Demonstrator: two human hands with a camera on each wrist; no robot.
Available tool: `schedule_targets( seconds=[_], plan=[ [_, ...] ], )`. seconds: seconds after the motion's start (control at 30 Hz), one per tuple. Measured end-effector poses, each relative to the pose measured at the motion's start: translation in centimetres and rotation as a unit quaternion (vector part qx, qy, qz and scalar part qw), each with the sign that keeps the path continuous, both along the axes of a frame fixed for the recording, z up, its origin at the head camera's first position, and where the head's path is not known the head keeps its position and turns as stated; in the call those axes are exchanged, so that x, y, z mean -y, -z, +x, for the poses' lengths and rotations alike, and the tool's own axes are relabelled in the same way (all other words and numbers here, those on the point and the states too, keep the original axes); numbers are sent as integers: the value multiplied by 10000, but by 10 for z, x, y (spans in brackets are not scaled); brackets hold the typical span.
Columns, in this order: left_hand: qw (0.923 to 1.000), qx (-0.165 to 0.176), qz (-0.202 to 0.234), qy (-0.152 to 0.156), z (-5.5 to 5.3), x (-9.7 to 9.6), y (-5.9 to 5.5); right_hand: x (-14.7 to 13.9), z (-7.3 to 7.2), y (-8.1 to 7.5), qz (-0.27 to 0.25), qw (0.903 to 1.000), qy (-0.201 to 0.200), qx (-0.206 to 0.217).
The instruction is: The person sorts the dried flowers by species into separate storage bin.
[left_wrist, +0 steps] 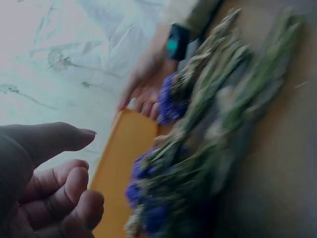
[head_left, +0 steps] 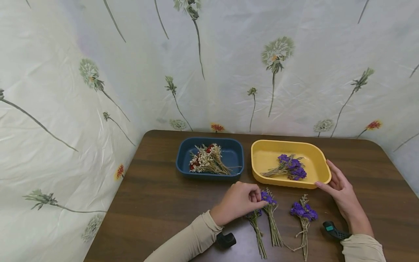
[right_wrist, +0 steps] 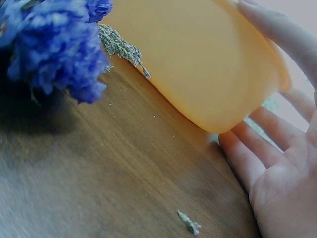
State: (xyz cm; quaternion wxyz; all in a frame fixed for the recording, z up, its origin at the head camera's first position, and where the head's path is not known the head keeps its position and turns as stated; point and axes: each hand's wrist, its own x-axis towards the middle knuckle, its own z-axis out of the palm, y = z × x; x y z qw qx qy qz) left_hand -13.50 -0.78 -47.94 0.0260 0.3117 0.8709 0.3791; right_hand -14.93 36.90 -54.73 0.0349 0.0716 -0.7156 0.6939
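Above the table my left hand (head_left: pixel 242 200) hangs over two purple flower bunches; in the left wrist view its thumb and loosely bent fingers (left_wrist: pixel 74 183) are apart, with nothing between them. Beneath it lie a tied purple bunch (head_left: pixel 273 214) and another bunch (head_left: pixel 256 233), its blossoms partly hidden by the hand. My right hand (head_left: pixel 342 193) grips the right end of a yellow tray (head_left: pixel 322 165), thumb on the near rim and fingers round the side. Inside the tray rests a purple bunch (head_left: pixel 291 167). A third loose purple bunch (head_left: pixel 304 214) lies between the hands.
To the left of the yellow tray stands a blue tray (head_left: pixel 186 173) with white and red dried flowers (head_left: pixel 209 158). A flower-printed sheet (head_left: pixel 222 65) hangs behind the brown table (head_left: pixel 147 182). A small dried fragment (right_wrist: pixel 189 222) lies on the tabletop.
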Motion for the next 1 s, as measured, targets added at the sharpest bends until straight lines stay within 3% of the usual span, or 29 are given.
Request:
schedule_targets(
  seconds=[0.2,0.37,0.63,1.0],
  plan=[
    [9985,-133,-539,30,25,8,13,0,1,0,-88,9999,-36,-59],
    [9946,-372,-971,-35,32,13,19,0,1,-1,-129,9999,-37,-69],
    [9864,-421,-1574,-237,34,12,25,-1,1,0,-146,9999,-29,-19],
    [9857,-2,-1658,-299,21,27,16,0,-1,-1,-102,9999,-27,-23]
  ],
)
